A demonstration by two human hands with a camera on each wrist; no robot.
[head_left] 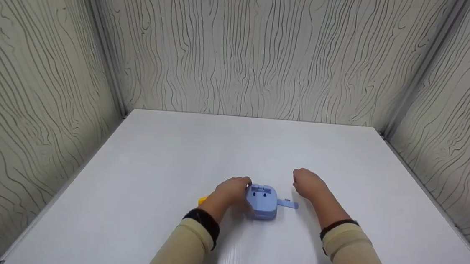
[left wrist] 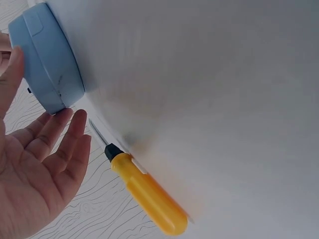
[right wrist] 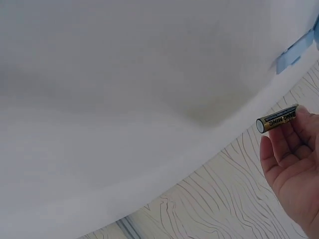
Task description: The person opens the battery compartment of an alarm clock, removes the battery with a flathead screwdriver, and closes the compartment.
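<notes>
A light-blue rounded-square plastic device (head_left: 263, 203), with a recess and two dark spots on its upper face, stands on the white table. My left hand (head_left: 232, 192) holds it from the left side; in the left wrist view the thumb (left wrist: 11, 74) lies along the device (left wrist: 47, 59) and the fingertips meet its lower edge. To the right of the device, my right hand (head_left: 308, 184) is raised over the table. Its thumb and fingers pinch a gold-and-black cylindrical battery (right wrist: 277, 118), one flat end pointing outward. The head view hides the battery.
A narrow blue strip (head_left: 287, 203) extends to the right from the device's side. Left of the left wrist lies a screwdriver (left wrist: 149, 196) with a yellow handle, mostly hidden behind the arm in the head view. Wood-grain panels (head_left: 245, 49) enclose the table (head_left: 167, 143) at the back and both sides.
</notes>
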